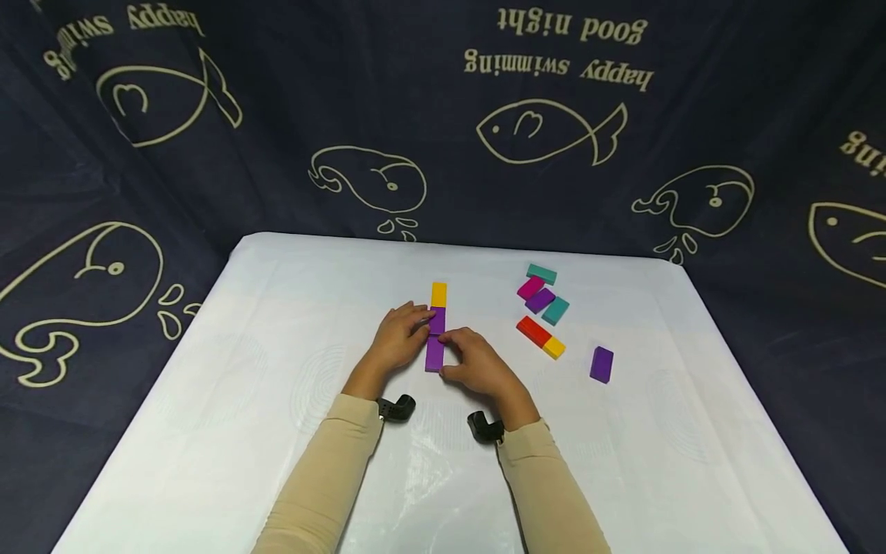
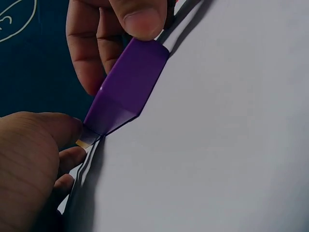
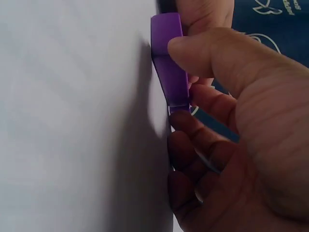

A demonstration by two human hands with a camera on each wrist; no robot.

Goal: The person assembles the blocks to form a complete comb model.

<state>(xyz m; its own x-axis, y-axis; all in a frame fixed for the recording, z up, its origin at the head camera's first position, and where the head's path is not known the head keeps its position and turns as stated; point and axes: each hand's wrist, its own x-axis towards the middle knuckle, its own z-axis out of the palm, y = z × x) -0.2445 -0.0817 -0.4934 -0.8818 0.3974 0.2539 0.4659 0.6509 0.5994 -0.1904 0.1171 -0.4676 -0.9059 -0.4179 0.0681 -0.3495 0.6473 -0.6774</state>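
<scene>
A column of blocks stands in the head view: a yellow block (image 1: 439, 295) at the far end, then a purple block (image 1: 438, 320), then a nearer purple block (image 1: 434, 355). From the left, my left hand (image 1: 397, 340) holds the middle purple block with thumb and index finger. My right hand (image 1: 482, 368) pinches the nearer purple block by its ends. In the left wrist view the nearer purple block (image 2: 126, 82) is tilted across the picture, and a thumb covers much of the one behind. My right thumb lies against the purple block (image 3: 170, 72) in the right wrist view.
Right of the hands lie a red block (image 1: 534, 332) touching a yellow one (image 1: 554, 348), and a lone purple block (image 1: 601, 365). Farther back are two teal blocks (image 1: 542, 273) (image 1: 556, 311), a magenta block (image 1: 531, 288) and another purple block (image 1: 540, 301). A dark printed cloth hangs behind the white table (image 1: 311, 269).
</scene>
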